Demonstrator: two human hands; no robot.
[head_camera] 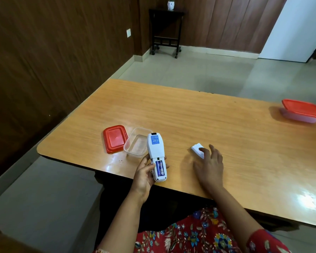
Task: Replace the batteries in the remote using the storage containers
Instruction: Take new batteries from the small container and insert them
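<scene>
Remote (156, 156) (batteries in) | left hand (144, 175) holding | right hand (209, 165) on cover (197, 150)

Dim room, glare on table (244, 139)

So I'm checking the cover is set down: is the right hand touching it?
Touching. The head view shows the right hand with fingertips resting on the white cover, which lies on the table.
</scene>
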